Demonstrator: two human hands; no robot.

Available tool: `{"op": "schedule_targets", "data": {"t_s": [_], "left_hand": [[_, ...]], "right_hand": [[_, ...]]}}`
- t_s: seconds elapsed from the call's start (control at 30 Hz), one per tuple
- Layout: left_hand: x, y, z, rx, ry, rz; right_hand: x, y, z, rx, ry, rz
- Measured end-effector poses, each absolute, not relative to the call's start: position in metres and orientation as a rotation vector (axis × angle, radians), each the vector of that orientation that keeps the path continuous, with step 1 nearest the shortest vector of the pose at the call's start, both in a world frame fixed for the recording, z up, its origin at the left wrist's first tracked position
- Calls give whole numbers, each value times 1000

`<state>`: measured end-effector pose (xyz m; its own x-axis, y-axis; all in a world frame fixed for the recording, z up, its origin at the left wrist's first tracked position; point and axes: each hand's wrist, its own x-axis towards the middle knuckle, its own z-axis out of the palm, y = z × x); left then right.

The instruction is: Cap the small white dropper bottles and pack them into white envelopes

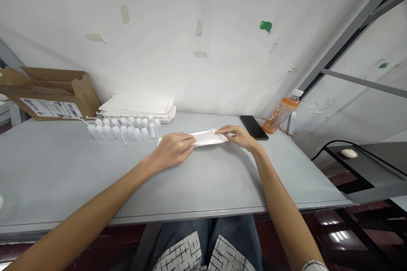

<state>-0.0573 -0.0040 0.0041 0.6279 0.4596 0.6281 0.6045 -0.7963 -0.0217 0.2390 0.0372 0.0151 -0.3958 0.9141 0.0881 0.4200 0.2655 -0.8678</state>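
The left hand and right hand, held apart, pinch opposite ends of a flat white packet on the grey table; an uneven tug could crease it, and a slipped grip could knock it into the small plastic dropper bottles or the black phone.

I read the packet at centre frame as thin, matt white paper or plastic; I cannot tell which. The bottles left of it look like translucent plastic, the phone glossy black glass, the carton at upper left rough brown cardboard, the tabletop smooth matt grey.
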Motion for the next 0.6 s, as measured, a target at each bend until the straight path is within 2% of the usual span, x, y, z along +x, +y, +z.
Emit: {"op": "schedule_targets", "data": {"t_s": [0.33, 0.47, 0.6], "left_hand": [[-53, -6, 15, -2310, -752, -1317], [-51, -4, 13, -2248, -770, -1351], [-50, -3, 0, -2436, -802, -1208]], "right_hand": [[261, 40, 22, -1158, -1471, 997], [264, 52, 6, -1410, -1275, 744], [250, 59, -9, -1771, -1337, 457]]}}
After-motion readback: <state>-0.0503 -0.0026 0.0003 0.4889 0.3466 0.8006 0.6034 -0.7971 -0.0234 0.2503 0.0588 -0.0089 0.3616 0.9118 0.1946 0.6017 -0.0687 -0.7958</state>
